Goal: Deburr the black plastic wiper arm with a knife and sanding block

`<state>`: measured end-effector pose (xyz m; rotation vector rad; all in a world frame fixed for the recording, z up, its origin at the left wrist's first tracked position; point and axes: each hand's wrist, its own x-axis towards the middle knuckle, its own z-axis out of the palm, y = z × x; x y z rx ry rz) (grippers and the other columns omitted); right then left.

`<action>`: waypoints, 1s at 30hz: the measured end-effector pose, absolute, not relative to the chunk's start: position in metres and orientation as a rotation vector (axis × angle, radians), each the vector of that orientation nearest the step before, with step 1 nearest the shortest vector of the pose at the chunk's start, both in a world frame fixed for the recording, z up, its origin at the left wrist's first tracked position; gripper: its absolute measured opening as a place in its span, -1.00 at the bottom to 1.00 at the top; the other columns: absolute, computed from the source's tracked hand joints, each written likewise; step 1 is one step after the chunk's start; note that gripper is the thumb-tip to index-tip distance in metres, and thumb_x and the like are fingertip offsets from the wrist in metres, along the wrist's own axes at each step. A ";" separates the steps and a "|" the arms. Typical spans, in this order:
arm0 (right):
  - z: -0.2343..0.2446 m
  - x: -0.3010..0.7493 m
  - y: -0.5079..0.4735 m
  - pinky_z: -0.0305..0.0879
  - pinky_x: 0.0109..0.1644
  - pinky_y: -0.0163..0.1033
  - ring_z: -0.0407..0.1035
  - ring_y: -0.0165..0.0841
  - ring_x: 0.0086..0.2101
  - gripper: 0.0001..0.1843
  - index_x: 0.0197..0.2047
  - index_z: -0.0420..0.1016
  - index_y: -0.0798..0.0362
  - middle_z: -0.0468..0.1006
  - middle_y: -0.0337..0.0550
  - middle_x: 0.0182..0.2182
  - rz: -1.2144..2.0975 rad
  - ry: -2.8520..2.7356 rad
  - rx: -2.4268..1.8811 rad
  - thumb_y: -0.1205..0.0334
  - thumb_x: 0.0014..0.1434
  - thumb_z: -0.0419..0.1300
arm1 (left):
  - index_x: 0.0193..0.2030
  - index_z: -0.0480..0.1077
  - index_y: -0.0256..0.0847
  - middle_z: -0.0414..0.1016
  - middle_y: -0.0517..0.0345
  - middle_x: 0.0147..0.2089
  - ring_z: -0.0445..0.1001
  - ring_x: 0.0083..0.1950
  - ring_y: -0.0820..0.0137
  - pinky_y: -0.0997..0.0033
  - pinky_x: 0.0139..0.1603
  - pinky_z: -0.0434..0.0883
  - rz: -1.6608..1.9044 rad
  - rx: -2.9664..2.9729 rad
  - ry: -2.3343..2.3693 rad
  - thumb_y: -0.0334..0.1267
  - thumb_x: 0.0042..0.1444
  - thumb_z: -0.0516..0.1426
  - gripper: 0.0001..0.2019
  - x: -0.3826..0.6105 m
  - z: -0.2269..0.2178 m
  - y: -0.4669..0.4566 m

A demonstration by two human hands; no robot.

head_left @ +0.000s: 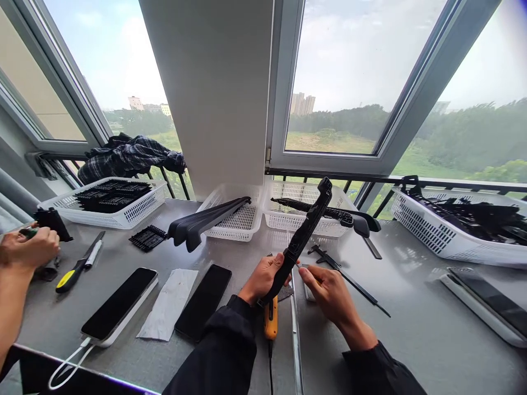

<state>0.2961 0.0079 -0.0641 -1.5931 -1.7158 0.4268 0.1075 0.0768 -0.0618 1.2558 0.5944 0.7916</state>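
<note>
My left hand [265,277] is wrapped round the lower part of a long black plastic part [304,233], tilted up and to the right over the table. Close to the part's right side, my right hand [327,288] is closed in a pinch; a small thin tip shows at its fingers, too little to name. Under my left hand lies an orange-handled tool [270,323] with a black cord. A caliper [346,274] rests to the right of my right hand.
White baskets [123,219] line the window side, several holding black parts. Long black parts [208,222] jut over one basket's edge. A co-worker's hand [35,247] grips a black piece at far left. A knife [78,269], phones [206,302] and a paper towel [168,304] lie on the table.
</note>
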 end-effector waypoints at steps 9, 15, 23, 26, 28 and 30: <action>-0.063 0.293 0.009 -0.11 -0.39 -0.21 -0.01 -0.44 -0.56 -0.33 -0.54 -0.01 -0.05 0.02 -0.37 -0.61 0.416 -1.659 -1.591 -0.33 0.43 -0.01 | 0.03 0.65 -0.45 0.37 0.20 -0.57 0.17 -0.57 0.48 0.39 -0.47 0.09 0.772 1.257 0.624 0.61 0.11 0.16 -0.03 0.106 -0.057 0.076; -0.063 0.296 0.009 -0.08 -0.37 -0.22 0.04 -0.42 -0.53 -0.33 -0.52 0.02 -0.04 0.09 -0.35 -0.59 0.468 -1.665 -1.565 -0.33 0.46 -0.05 | -0.05 0.62 -0.40 0.35 0.22 -0.60 0.13 -0.59 0.50 0.41 -0.52 0.03 0.758 1.218 0.600 0.58 0.14 0.15 -0.10 0.106 -0.052 0.074; -0.065 0.295 0.010 -0.10 -0.37 -0.20 0.02 -0.42 -0.54 -0.33 -0.53 -0.02 -0.05 0.05 -0.35 -0.60 0.502 -1.698 -1.563 -0.33 0.45 -0.05 | -0.31 0.49 -0.25 0.29 0.26 -0.66 0.13 -0.66 0.50 0.44 -0.61 0.04 0.778 1.137 0.601 0.65 0.11 0.09 -0.17 0.109 -0.058 0.074; -0.067 0.296 0.012 -0.10 -0.37 -0.20 0.02 -0.42 -0.54 -0.33 -0.53 -0.02 -0.04 0.05 -0.34 -0.60 0.510 -1.711 -1.573 -0.34 0.45 -0.06 | 0.14 0.52 -0.32 0.31 0.32 -0.66 0.10 -0.68 0.48 0.46 -0.62 0.03 0.738 1.094 0.578 0.62 0.17 0.06 -0.06 0.107 -0.062 0.077; -0.068 0.296 0.012 -0.09 -0.37 -0.20 0.03 -0.42 -0.54 -0.33 -0.53 0.00 -0.04 0.07 -0.34 -0.60 0.500 -1.712 -1.581 -0.34 0.46 -0.06 | 0.26 0.48 -0.35 0.30 0.33 -0.66 0.10 -0.68 0.46 0.46 -0.62 0.02 0.720 1.070 0.558 0.58 0.20 0.06 -0.05 0.107 -0.063 0.078; -0.068 0.295 0.011 -0.07 -0.37 -0.21 0.05 -0.41 -0.54 -0.32 -0.53 0.04 -0.04 0.11 -0.33 -0.60 0.493 -1.708 -1.577 -0.35 0.46 -0.06 | 0.29 0.46 -0.37 0.28 0.34 -0.66 0.11 -0.67 0.45 0.46 -0.63 0.03 0.742 1.047 0.552 0.53 0.22 0.07 -0.07 0.108 -0.062 0.077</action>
